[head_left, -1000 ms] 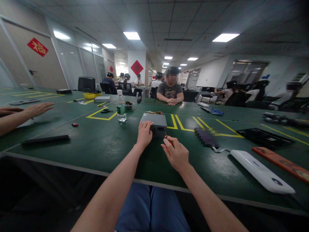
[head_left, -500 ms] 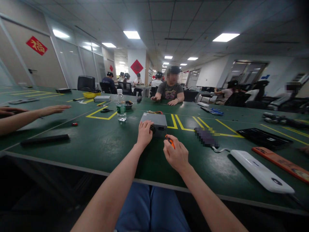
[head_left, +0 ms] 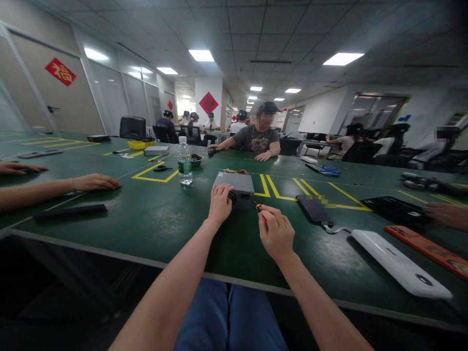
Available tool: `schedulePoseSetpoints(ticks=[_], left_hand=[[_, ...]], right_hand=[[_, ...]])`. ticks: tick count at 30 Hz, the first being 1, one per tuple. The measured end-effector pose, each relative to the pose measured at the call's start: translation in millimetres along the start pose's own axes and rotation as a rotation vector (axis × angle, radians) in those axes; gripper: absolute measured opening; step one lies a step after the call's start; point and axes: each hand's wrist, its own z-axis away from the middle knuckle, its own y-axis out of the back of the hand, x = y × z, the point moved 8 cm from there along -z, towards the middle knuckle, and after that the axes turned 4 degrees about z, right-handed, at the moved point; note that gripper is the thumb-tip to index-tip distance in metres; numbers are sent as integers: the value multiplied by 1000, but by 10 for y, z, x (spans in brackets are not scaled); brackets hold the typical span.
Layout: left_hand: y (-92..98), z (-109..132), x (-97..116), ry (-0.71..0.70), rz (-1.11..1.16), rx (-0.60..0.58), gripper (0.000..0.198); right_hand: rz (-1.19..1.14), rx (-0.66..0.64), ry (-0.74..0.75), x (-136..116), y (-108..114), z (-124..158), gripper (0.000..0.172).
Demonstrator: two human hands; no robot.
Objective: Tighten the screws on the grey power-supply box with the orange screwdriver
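Grey metal box [head_left: 236,183] flat on the green table [head_left: 164,234], in front of the seated person, near the middle of the view. Coloured wires [head_left: 239,171] show along its far edge; a socket and a dark round opening are on the near face.

Left hand [head_left: 220,201]: on the near left part of the box, fingers side by side and bent over its top edge, touching it. Thumb hidden; cannot tell whether the box is pinched or only pressed.

Right hand [head_left: 277,230]: pinching the orange-and-black handle of a screwdriver [head_left: 260,208] between thumb and curled fingers. Thin shaft points up and left to the near right corner of the box; contact of the tip cannot be made out.

Left of the box: 1 clear water bottle [head_left: 185,168], upright, green label; 1 bowl [head_left: 197,161] just behind it, dark contents not identifiable. Right: 1 phone [head_left: 310,210], partly blurred, with a white cable [head_left: 336,229] running to a white power bank [head_left: 400,265]. An orange phone case [head_left: 426,246] lies beside the latter.

Co-workers: 1 hand [head_left: 97,182] resting on the table at left; 1 person across [head_left: 258,140], arm stretched to a small dark object [head_left: 211,150].
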Motion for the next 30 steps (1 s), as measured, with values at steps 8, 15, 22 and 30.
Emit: schedulePoseSetpoints(ticks=[8,15,22,30], left_hand=[[15,-1,12,11,1,14,43],[15,5,15,2,-7,17,42],[18,4,17,13,3,9,42],[13,3,15,21,-2,-3,42]], right_hand=[[-115,-83,142,-182,-134,23,15],[-115,-86,172,-229,-197,18,17],[-112,-102,153,-212,-239,27,18],[-67,-107,181,-257,-245,16,17]])
